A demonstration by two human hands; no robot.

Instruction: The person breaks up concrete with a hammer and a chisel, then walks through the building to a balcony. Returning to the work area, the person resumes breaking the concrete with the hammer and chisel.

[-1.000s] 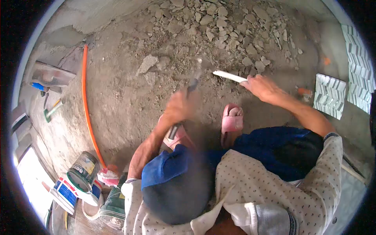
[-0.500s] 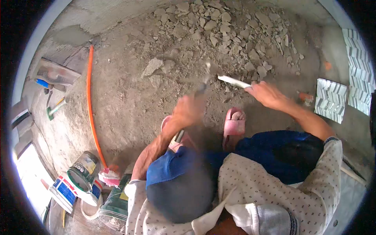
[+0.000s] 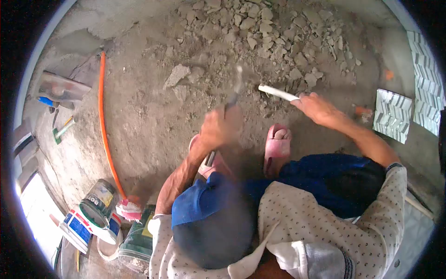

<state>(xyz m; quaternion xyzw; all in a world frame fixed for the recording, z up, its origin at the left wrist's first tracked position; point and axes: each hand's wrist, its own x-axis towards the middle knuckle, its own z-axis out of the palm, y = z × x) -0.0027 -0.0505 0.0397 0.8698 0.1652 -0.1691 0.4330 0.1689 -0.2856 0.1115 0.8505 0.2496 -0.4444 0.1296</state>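
My left hand [image 3: 219, 124] is closed round a tool [image 3: 237, 86] smeared by motion, its pale tip above the dusty floor [image 3: 148, 111]. A short metallic piece [image 3: 210, 159] shows below this hand; its link to the tool is unclear. My right hand [image 3: 318, 109] grips the end of a white stick-like piece [image 3: 277, 93], which points left toward the tool without touching it. Broken grey rubble [image 3: 278, 35] lies beyond both hands, and a larger chunk [image 3: 177, 76] lies to the left.
An orange hose-like strip [image 3: 102, 111] runs along the left floor. Buckets [image 3: 99, 200] stand at lower left, with a blue-handled trowel [image 3: 62, 88] further up. Patterned tiles [image 3: 392, 115] are at the right. My feet are in pink slippers [image 3: 278, 148].
My left hand and its tool have shifted slightly left. The white piece stays nearly in place in my right hand. The floor items at left appear slightly further left.
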